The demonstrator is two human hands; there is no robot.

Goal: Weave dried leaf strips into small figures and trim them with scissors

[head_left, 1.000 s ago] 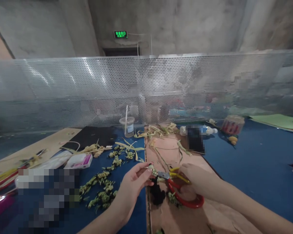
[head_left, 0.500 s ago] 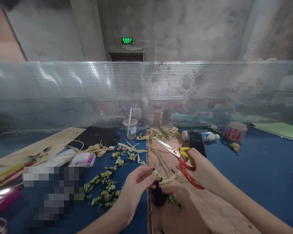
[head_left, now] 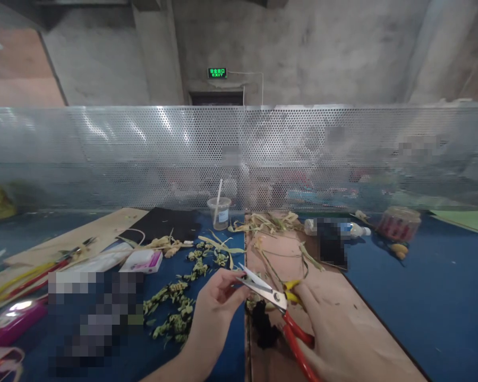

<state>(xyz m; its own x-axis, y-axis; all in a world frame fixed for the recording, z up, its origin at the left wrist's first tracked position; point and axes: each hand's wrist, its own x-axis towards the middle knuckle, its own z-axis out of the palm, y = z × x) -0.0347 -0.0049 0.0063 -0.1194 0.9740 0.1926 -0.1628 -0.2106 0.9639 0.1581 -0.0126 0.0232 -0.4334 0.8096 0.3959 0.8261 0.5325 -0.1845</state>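
the pointed steel scissors with red and yellow loop handles (head_left: pixel 278 298) have swung back: half a second ago they stood clear of the left hand (head_left: pixel 215 313), blades together, aimed toward the far end of the long brown paper-covered board (head_left: pixel 287 252). now, over that board's left edge, the blades part in a narrow v whose tips overlap the left fingertips in view. i take that to mean the work is at a cutting point again, not between cuts.

the right hand (head_left: pixel 318 323), over the board, is wrapped around the handles. the left grip's thumb and fingers come close together, but the blades cover their tips; whether they close on a piece i cannot tell.

the lumpy green plant buds (head_left: pixel 173 291) lie on the blue desk (head_left: pixel 434 286) left of the board, knobbly and leafy, in a loose chain. a matted black clump (head_left: pixel 265 326) sits on the board, beneath the scissors.
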